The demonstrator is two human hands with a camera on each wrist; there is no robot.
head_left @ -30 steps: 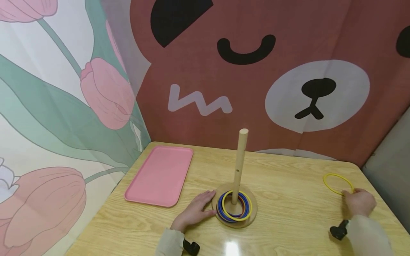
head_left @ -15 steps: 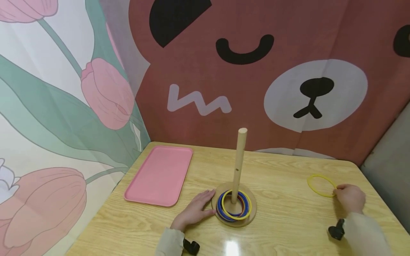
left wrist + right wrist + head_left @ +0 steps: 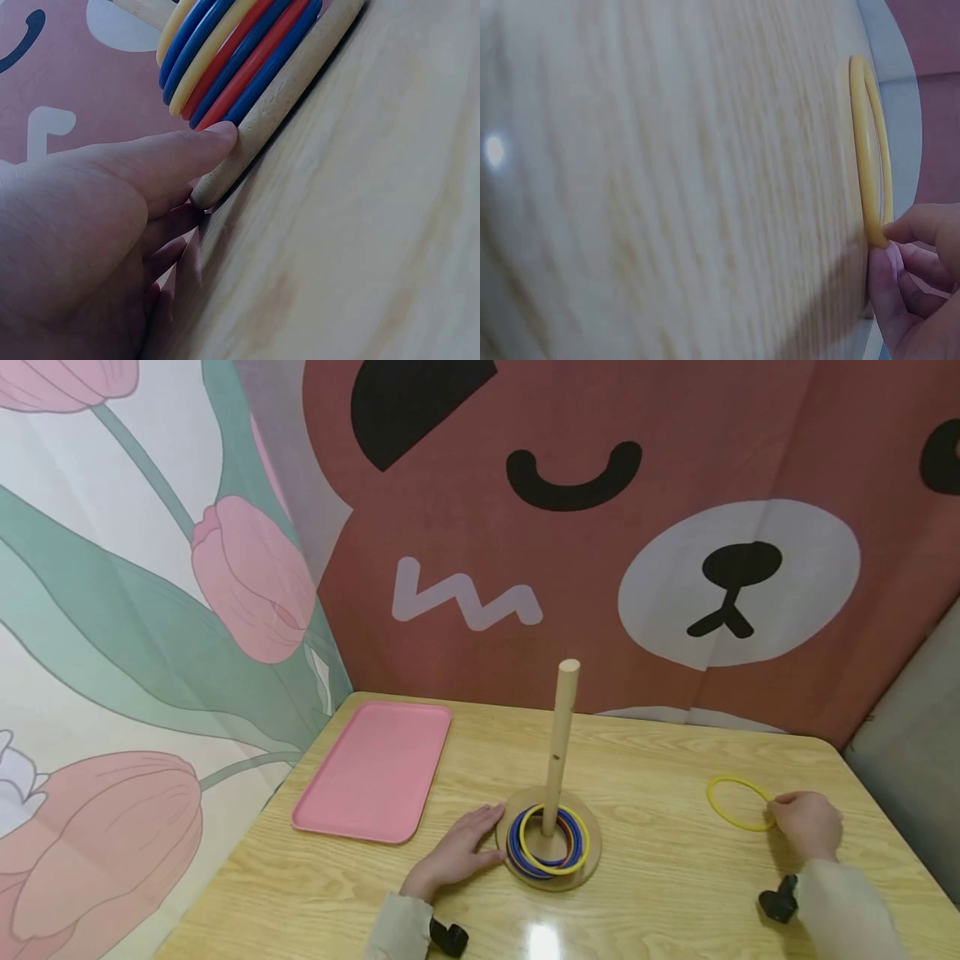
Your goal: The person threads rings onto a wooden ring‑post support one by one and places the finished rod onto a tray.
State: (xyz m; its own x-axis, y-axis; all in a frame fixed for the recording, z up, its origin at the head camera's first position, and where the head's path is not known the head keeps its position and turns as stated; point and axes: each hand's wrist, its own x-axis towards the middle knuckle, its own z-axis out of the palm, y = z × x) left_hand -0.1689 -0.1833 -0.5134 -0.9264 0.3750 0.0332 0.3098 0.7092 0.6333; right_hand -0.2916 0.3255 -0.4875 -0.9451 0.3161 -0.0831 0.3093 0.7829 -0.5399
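My right hand pinches a yellow ring by its near right edge, between thumb and fingers. In the right wrist view that yellow ring lies low, close to the tabletop. My left hand rests at the left side of the round wooden base, its fingers fairly straight. The left wrist view has the thumb touching the base rim near the lowest rings. An upright wooden peg stands on the base. Several stacked rings in blue, red and yellow lie around its foot, a yellow one on top.
A pink tray lies at the table's back left. The wood-grain table meets a hanging cloth printed with a bear behind, and a tulip-patterned cloth on the left. A grey wall is at the right.
My right hand has carried the yellow ring leftward and slightly nearer along the table. My left hand and the ring stack have stayed in place.
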